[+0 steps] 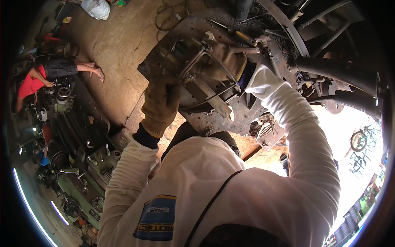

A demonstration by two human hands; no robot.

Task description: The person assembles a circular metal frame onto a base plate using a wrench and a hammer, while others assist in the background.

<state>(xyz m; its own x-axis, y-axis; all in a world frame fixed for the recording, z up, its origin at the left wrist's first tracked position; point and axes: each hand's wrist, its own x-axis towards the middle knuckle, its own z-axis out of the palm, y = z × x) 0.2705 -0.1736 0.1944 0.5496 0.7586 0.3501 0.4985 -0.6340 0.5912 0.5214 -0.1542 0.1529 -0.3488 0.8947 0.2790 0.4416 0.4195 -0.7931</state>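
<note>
Our left hand [161, 101] is by the frame's [191, 63] edge, our right hand [224, 61] behind its bars; we can't tell if their fingers grip. Floor [109, 51] spreads past the table's [151, 61] left edge.

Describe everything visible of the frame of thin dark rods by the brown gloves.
The frame of thin dark rods looks metal, with straight sides meeting at a corner and a curved lower rod; light glints off it. It is above the dark, holed metal worktable. One rod crosses in front of the brown-gloved right hand; the brown-gloved left hand is at its left. Exact contact points are unclear.
</note>
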